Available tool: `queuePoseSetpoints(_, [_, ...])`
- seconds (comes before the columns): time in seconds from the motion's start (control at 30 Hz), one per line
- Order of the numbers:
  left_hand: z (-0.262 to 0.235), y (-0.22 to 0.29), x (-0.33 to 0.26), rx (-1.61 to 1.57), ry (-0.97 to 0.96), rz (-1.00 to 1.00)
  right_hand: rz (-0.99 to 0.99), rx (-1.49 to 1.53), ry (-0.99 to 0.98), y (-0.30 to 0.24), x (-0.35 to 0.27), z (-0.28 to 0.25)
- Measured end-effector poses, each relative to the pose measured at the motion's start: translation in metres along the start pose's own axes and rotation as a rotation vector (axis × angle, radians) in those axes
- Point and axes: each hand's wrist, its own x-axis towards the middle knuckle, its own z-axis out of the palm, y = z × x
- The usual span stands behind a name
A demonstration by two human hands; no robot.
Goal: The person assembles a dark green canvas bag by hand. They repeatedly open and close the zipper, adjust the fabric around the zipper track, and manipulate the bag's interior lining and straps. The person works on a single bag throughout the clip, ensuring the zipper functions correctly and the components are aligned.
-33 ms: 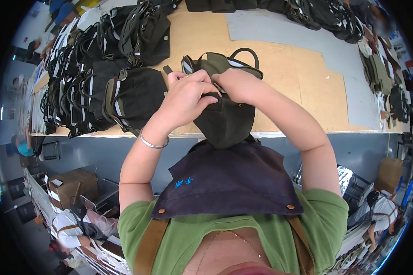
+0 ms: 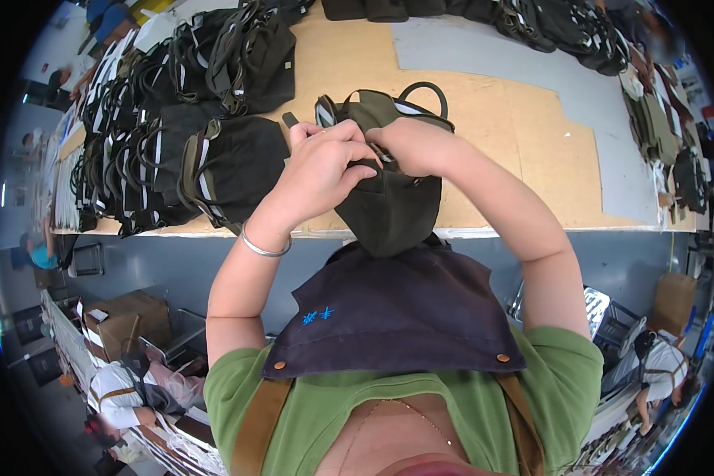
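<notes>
A dark olive-black bag (image 2: 390, 214) lies at the table's near edge, its lower part hanging toward my apron. One looped handle (image 2: 436, 94) rises at its far side, and olive and white edging shows near its opening. My left hand (image 2: 325, 168) is closed in a pinch on the bag's edge, thumb and fingertips meeting on the dark fabric. Close beside it, my right hand (image 2: 412, 148) is curled over the bag's opening, fingers gripping the edge there. What lies under the right fingertips is mostly hidden. A short dark strap end (image 2: 290, 120) sticks out past my left fingers.
Similar dark bags (image 2: 242, 163) are piled in rows along the table's left side. More bags (image 2: 531, 24) lie along the far edge. The tan board tabletop (image 2: 484, 119) stretches to the right. A cardboard box (image 2: 131, 321) stands behind at left, and other people work nearby.
</notes>
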Motion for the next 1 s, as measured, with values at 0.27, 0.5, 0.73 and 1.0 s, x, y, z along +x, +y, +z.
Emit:
queuePoseSetpoints(0.27, [-0.009,0.001,-0.001,-0.076,-0.031,0.096,0.063,0.138,-0.011,0.009,-0.013,-0.015])
queuePoseSetpoints(0.5, [0.001,0.001,0.003,-0.179,-0.015,0.255,0.244,0.141,0.179,0.022,0.006,-0.003])
queuePoseSetpoints(0.73, [-0.008,0.008,0.019,0.063,-0.381,0.129,0.14,0.467,0.01,0.023,-0.001,-0.004])
queuePoseSetpoints(1.0, [-0.011,-0.008,0.012,0.059,-0.116,0.087,-0.076,0.596,0.082,0.02,-0.023,0.006])
